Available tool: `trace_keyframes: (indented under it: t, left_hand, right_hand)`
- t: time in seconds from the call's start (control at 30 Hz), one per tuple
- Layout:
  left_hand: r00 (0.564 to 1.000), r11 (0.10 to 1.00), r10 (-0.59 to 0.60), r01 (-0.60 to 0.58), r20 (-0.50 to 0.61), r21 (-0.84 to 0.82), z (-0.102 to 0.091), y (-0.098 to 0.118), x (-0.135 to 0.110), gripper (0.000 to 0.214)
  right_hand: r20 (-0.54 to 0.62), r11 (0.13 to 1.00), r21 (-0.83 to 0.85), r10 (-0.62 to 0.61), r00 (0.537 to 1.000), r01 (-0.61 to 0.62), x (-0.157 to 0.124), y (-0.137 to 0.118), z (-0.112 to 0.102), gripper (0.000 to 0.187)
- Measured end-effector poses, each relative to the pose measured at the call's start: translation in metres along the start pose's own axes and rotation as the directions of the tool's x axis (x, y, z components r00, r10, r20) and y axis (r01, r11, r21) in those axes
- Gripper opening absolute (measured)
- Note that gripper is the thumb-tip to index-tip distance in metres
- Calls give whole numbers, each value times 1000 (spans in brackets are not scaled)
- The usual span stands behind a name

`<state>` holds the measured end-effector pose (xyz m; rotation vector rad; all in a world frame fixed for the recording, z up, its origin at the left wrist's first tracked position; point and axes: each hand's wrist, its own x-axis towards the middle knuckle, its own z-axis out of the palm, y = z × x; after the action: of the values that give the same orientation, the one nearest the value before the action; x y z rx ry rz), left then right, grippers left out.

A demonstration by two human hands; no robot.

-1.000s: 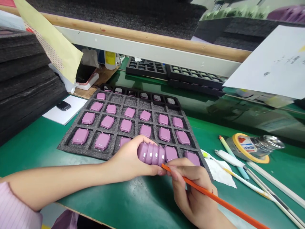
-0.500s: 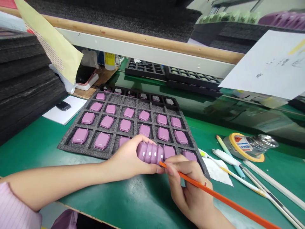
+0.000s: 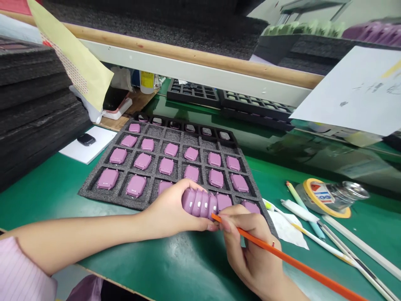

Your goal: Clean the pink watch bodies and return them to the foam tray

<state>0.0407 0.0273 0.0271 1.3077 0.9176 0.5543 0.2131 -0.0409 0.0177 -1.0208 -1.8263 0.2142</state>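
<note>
My left hand (image 3: 169, 211) is closed round a stack of several purple watch cases (image 3: 199, 203), held on edge at the near side of a dark foam tray (image 3: 103, 195). My right hand (image 3: 250, 246) pinches an orange stick (image 3: 282, 257) like a pen, its tip touching the end of the stack. The tray's cells hold several more purple cases (image 3: 166, 166), lying flat.
A tape roll (image 3: 326, 196), pens (image 3: 300, 205) and a white cloth (image 3: 286, 229) lie on the green mat to the right. A stack of black foam sheets (image 3: 34, 104) stands at the left, black trays (image 3: 238, 102) at the back, a white sheet (image 3: 354, 96) hanging at the right.
Hands and stack have stayed almost still. The view has shifted slightly.
</note>
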Motion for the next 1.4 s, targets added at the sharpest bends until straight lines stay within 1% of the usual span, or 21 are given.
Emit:
trace_keyframes:
  t: [0.17,0.3,0.47,0.7,0.9,1.03,1.17,1.3,1.4]
  left_hand:
    - [1000,1000,20,-20,12,12,0,-4,-1,59]
    - [999,999,47,-47,23,-5,1,-6,-1,55]
    - [997,998,63,-62,43,-24,1,-7,0,51]
    - [997,998,61,-62,43,33,-1,-7,-1,53]
    - [998,998,52,-53,39,26,-1,-6,-1,56]
    - [999,1000,26,-26,45,3,0,-4,-2,54]
    - [997,998,54,-55,50,7,0,-7,0,55]
    - [997,997,60,-61,45,42,0,-9,1,55]
    - [997,998,62,-63,55,26,0,-10,1,54]
  right_hand:
    - [23,998,58,34,999,-35,5,-4,2,12]
    - [47,997,32,63,997,-64,9,-7,5,14]
    - [85,999,-30,47,995,-44,11,-7,6,13]
    - [115,998,8,65,991,-66,11,-7,7,15]
    - [124,996,24,82,989,-86,11,-5,6,15]
    - [106,999,4,53,993,-54,11,-4,7,14]
    - [135,999,28,36,990,-41,10,-3,7,14]
    - [108,999,31,24,994,-27,10,-2,7,14]
    - [148,998,46,35,988,-42,10,-2,7,13]
